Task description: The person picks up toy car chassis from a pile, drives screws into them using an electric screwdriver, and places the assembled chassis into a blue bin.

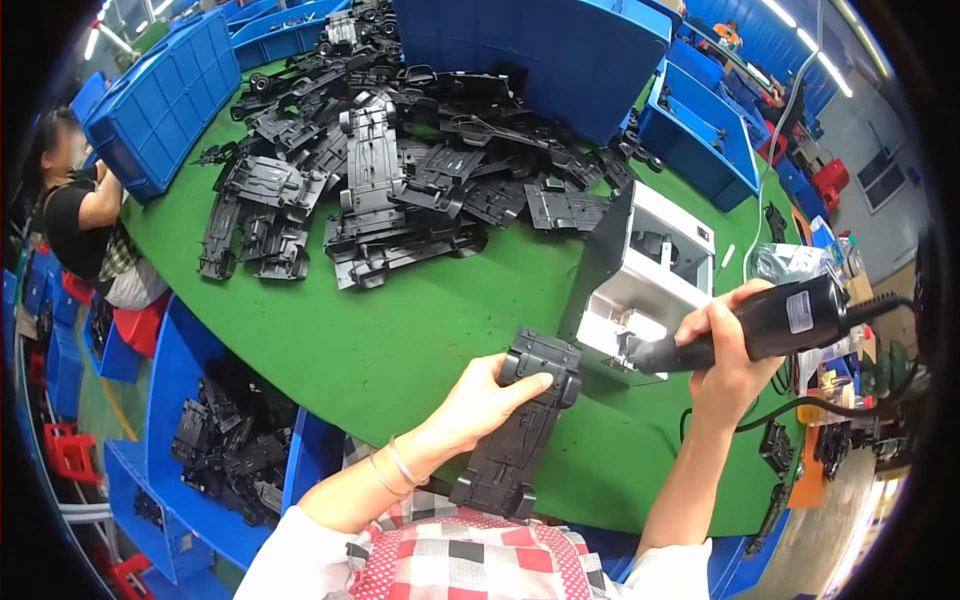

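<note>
My left hand (pixel 478 400) grips a black plastic toy-car chassis (pixel 518 425) near its far end, thumb on top, above the table's front edge. In my right hand (pixel 728 345) is a black corded electric screwdriver (pixel 785 322), its tip pointing left. That tip is at the front of a silver-white metal box (pixel 650 270), probably a screw feeder, by a small bright metal part there. Whether tip and box touch I cannot tell. Beyond my left hand lies a big pile of similar black chassis (pixel 370 165).
The table (pixel 290 330) has a green top. Blue bins stand at the far left (pixel 165 105), far middle (pixel 540 60) and right (pixel 700 140). Below the left edge, a blue bin (pixel 165 420) holds black parts. A person (pixel 85 200) sits at the left. The screwdriver's cable (pixel 850 410) loops at the right.
</note>
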Demonstrator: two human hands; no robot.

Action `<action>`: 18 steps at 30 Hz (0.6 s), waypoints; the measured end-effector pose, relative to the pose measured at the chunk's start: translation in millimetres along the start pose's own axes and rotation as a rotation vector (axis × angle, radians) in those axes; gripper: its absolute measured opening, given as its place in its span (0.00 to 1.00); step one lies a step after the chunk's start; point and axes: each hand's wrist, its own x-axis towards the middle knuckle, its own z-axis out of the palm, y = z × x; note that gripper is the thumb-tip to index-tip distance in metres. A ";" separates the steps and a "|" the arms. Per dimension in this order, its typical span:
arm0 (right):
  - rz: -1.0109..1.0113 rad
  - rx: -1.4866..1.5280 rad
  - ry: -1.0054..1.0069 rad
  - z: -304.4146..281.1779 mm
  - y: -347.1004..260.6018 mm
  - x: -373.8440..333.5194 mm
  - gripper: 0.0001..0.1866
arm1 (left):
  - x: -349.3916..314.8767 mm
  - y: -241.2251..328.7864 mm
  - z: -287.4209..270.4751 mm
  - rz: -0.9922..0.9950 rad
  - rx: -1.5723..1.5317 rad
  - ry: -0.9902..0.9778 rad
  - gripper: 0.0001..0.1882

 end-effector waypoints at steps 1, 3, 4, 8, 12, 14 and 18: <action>0.033 0.070 -0.001 -1.0 -2.7 -2.8 0.10 | 0.7 -0.1 2.0 0.034 0.022 0.006 0.13; 0.062 0.222 -0.021 -0.2 -8.0 -15.6 0.12 | -2.2 -1.8 3.8 0.061 0.038 0.021 0.13; 0.064 0.309 -0.052 1.7 -11.7 -19.7 0.13 | -2.7 -0.4 4.7 0.077 0.050 0.027 0.13; 0.068 0.431 -0.100 15.6 -14.0 -33.3 0.15 | -3.3 -2.1 4.2 0.108 0.082 0.044 0.13; 0.046 0.356 -0.118 17.9 -1.9 -39.5 0.15 | -3.4 -2.6 6.9 0.145 0.084 0.048 0.13; 0.046 0.354 -0.115 18.5 -0.6 -42.9 0.15 | -3.3 -4.0 8.0 0.087 0.076 0.032 0.13; 0.037 0.337 -0.135 14.7 -1.9 -52.0 0.16 | -8.0 -9.1 8.3 0.127 0.182 0.006 0.12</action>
